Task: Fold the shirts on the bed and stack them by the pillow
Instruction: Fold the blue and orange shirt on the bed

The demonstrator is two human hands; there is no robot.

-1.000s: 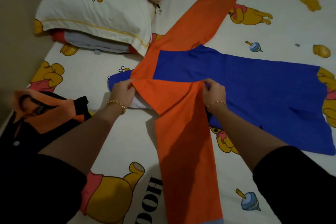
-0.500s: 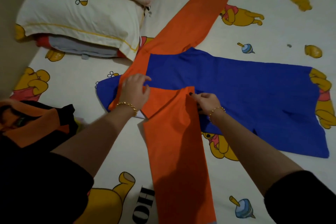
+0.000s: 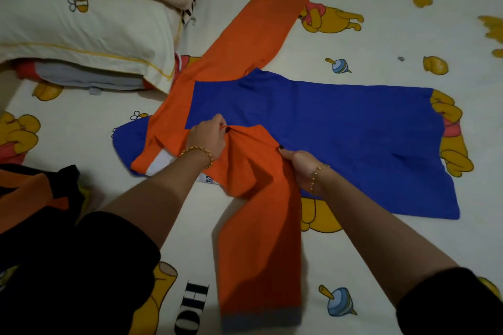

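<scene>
Just below the pillow [image 3: 81, 32], left hand [image 3: 207, 136] and right hand [image 3: 300, 168] pinch-grip the shirt [image 3: 340, 130] at its shoulder seam, probably soft, light, floppy

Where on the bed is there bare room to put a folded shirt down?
Bare sheet lies beyond the blue shirt, right of its far sleeve, and between the pillow and the black shirt. The left hand and right hand crowd the middle.

Sleeves: black; left sleeve [image 3: 81, 266], right sleeve [image 3: 449, 304]; forearms bare.
Bracelets: gold beads; left bracelet [image 3: 200, 151], right bracelet [image 3: 315, 175].
Nails [image 3: 281, 147]: dark polish.
</scene>
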